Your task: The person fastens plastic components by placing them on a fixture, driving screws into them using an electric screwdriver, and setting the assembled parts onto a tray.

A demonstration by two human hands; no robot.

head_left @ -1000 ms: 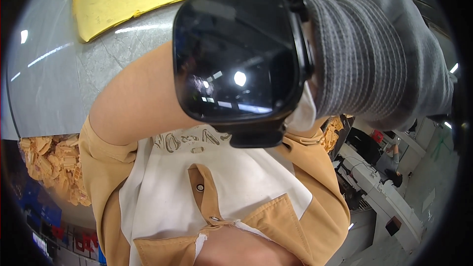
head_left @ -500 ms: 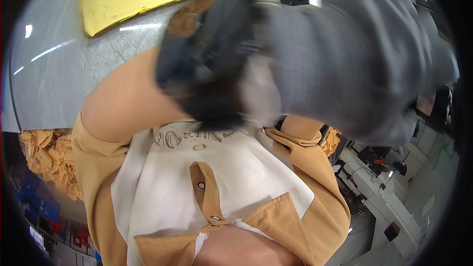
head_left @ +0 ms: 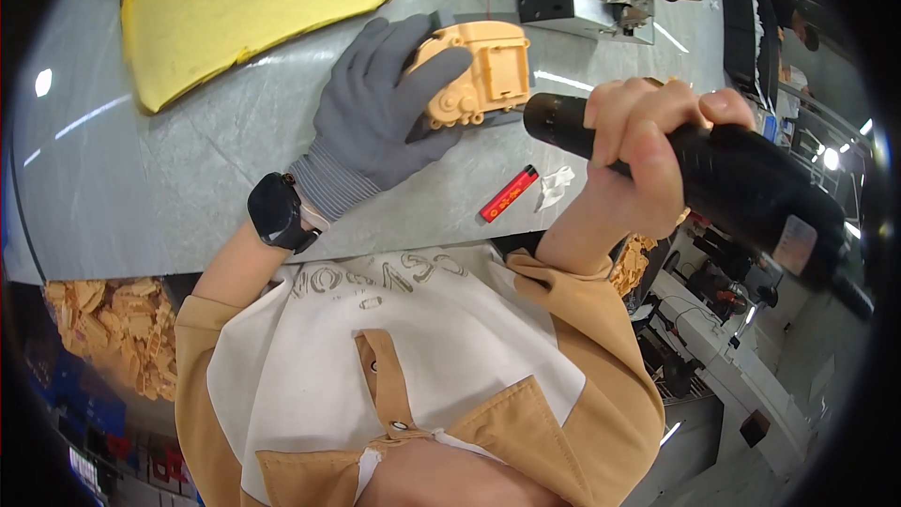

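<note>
Plainly, pale label (head_left: 796,244) on black tool (head_left: 741,188)

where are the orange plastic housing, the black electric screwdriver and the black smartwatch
orange plastic housing (head_left: 499,72), head view: its rectangular recess
black electric screwdriver (head_left: 746,183), head view: middle of its barrel
black smartwatch (head_left: 274,210), head view: its dark screen

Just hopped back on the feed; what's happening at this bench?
The gloved left hand holds an orange plastic part over the gray table. The bare right hand grips a black cylindrical tool, its front end close to the part; contact is hard to tell. A yellow tray sits farther back, to the left.
</note>
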